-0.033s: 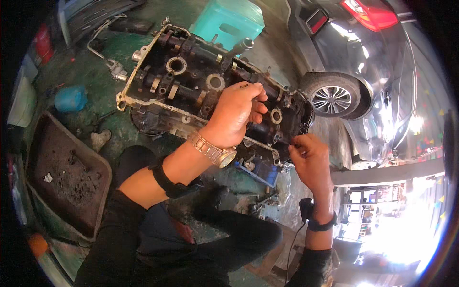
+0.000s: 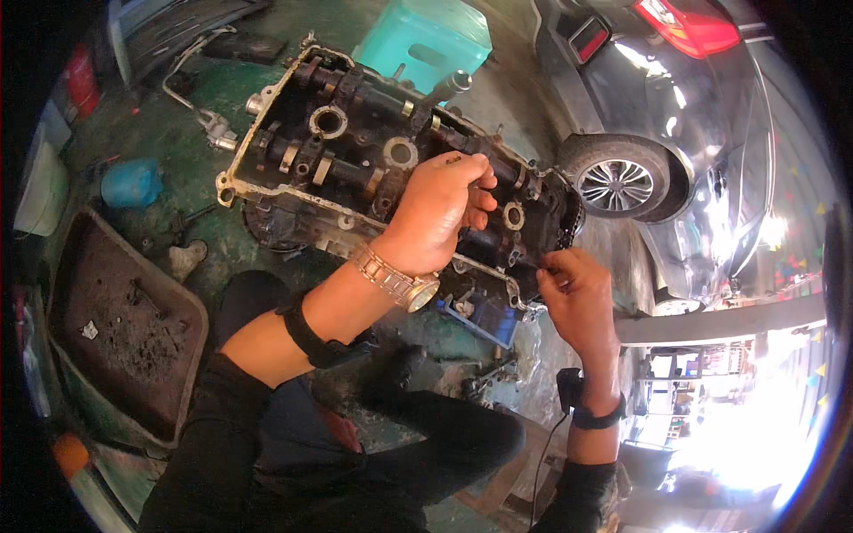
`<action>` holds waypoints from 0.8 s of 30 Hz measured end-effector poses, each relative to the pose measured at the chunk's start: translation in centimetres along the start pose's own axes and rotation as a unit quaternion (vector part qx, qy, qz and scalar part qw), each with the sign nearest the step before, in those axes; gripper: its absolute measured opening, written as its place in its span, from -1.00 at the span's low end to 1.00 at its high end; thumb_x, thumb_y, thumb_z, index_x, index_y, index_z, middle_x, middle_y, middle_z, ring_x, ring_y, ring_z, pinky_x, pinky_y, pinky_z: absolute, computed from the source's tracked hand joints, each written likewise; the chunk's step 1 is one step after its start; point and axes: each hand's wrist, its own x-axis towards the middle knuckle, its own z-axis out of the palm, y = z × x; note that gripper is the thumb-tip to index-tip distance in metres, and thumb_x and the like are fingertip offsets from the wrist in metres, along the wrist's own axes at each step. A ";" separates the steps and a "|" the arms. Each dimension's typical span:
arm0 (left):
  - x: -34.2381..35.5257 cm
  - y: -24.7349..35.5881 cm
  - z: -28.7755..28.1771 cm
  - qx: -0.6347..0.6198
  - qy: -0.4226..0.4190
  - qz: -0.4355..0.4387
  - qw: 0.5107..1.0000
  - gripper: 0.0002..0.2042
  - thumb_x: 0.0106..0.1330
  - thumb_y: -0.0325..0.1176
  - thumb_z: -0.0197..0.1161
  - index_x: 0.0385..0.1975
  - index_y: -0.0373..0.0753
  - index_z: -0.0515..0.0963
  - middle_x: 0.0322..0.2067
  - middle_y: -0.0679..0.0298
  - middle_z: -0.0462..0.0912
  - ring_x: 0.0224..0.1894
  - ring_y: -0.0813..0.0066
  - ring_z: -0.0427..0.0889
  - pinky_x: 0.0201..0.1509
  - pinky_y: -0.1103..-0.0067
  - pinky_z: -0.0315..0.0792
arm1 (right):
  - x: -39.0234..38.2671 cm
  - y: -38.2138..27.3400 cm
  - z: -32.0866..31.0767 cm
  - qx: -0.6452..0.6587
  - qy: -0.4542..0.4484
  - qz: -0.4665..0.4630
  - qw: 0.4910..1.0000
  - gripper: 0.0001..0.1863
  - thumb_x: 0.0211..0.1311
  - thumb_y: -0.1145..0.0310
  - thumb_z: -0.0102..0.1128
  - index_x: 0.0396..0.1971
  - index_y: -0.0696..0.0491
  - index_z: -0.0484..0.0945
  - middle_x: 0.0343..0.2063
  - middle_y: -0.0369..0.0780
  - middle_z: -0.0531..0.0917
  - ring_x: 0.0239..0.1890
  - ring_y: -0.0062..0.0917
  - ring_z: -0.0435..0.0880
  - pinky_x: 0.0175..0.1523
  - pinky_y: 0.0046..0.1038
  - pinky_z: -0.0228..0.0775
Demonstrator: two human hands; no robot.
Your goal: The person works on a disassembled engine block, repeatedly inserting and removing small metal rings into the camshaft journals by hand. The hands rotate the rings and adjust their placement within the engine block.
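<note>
An engine cylinder head [image 2: 283, 188], its camshafts exposed, stretches across the middle at a slant. Over its middle is my left hand [image 2: 442, 209], fingers curled inward; whatever they may hold is hidden. A gold-toned watch [image 2: 395, 280] circles that wrist. My right hand [image 2: 577, 289] is at the head's right end, below the timing chain [image 2: 576, 222], with thumb and fingers pinched together. I cannot make out what is between them. Round openings [image 2: 400, 153] and shiny cam lobes [image 2: 324, 168] show to the left of my left hand.
A turquoise plastic stool [image 2: 426, 40] stands behind the engine. At left lies a dirty tray [image 2: 115, 355] with dark debris, near a blue container [image 2: 131, 184]. A blue bin [image 2: 502, 327] with parts sits below the engine. A dark car [image 2: 657, 115] is parked at right.
</note>
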 end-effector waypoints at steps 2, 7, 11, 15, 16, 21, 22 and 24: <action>0.0 0.0 0.1 -0.001 0.004 -0.003 1.000 -0.82 0.37 -0.25 0.17 -0.33 -0.23 0.54 -0.38 0.29 0.63 -0.42 0.49 0.59 -0.42 0.54 0.43 | 0.1 0.0 0.1 -0.004 -0.006 -0.002 1.000 -0.90 0.07 0.58 0.27 -0.38 0.21 0.58 -0.46 -0.16 0.59 -0.50 -0.49 0.61 -0.40 -0.51 0.45; -0.1 0.1 0.3 0.002 0.017 -0.008 1.000 -0.84 0.36 -0.25 0.17 -0.33 -0.21 0.54 -0.37 0.31 0.63 -0.40 0.51 0.59 -0.41 0.54 0.42 | 0.4 -0.2 0.5 -0.031 -0.025 -0.004 0.999 -0.90 0.05 0.57 0.27 -0.39 0.18 0.58 -0.47 -0.13 0.57 -0.48 -0.36 0.62 -0.39 -0.40 0.45; -0.1 0.2 0.4 -0.001 0.014 -0.010 1.000 -0.84 0.37 -0.25 0.16 -0.33 -0.21 0.54 -0.37 0.30 0.63 -0.40 0.51 0.58 -0.40 0.54 0.42 | 0.8 -0.9 0.3 -0.067 -0.036 -0.025 0.997 -0.91 0.03 0.55 0.25 -0.41 0.15 0.58 -0.47 -0.10 0.55 -0.46 -0.22 0.61 -0.35 -0.29 0.44; -0.1 0.1 0.3 0.005 0.013 -0.007 1.000 -0.83 0.39 -0.26 0.14 -0.33 -0.21 0.53 -0.37 0.30 0.63 -0.41 0.51 0.58 -0.40 0.55 0.41 | 1.4 -1.7 0.2 -0.107 -0.046 -0.045 0.992 -0.91 0.04 0.54 0.24 -0.41 0.11 0.58 -0.44 -0.11 0.54 -0.44 -0.16 0.60 -0.32 -0.25 0.43; -0.1 0.1 0.3 0.009 0.013 -0.006 1.000 -0.83 0.39 -0.26 0.14 -0.33 -0.21 0.53 -0.37 0.30 0.63 -0.41 0.51 0.58 -0.40 0.55 0.41 | 1.6 -1.8 0.2 -0.106 -0.051 -0.042 0.992 -0.91 0.04 0.54 0.24 -0.40 0.11 0.58 -0.44 -0.11 0.54 -0.43 -0.15 0.59 -0.32 -0.24 0.43; 0.0 0.2 0.4 0.005 0.008 -0.003 1.000 -0.83 0.39 -0.26 0.13 -0.33 -0.22 0.53 -0.38 0.30 0.62 -0.41 0.51 0.58 -0.39 0.54 0.41 | 1.8 -2.3 0.4 -0.106 -0.052 -0.056 0.991 -0.89 0.04 0.53 0.26 -0.38 0.09 0.57 -0.43 -0.11 0.53 -0.39 -0.14 0.59 -0.30 -0.21 0.42; 0.0 0.2 0.4 0.004 0.012 -0.005 1.000 -0.83 0.39 -0.26 0.13 -0.33 -0.22 0.53 -0.38 0.30 0.62 -0.41 0.51 0.58 -0.39 0.54 0.41 | 1.7 -2.3 0.4 -0.105 -0.057 -0.051 0.992 -0.88 0.04 0.52 0.26 -0.38 0.09 0.57 -0.43 -0.11 0.53 -0.39 -0.14 0.59 -0.30 -0.21 0.42; -0.1 0.2 0.4 0.005 0.014 -0.005 1.000 -0.83 0.39 -0.26 0.13 -0.33 -0.22 0.53 -0.38 0.30 0.62 -0.41 0.51 0.58 -0.39 0.54 0.42 | 1.7 -2.4 0.5 -0.101 -0.063 -0.037 0.992 -0.88 0.04 0.52 0.28 -0.38 0.09 0.57 -0.43 -0.11 0.53 -0.38 -0.13 0.59 -0.29 -0.20 0.42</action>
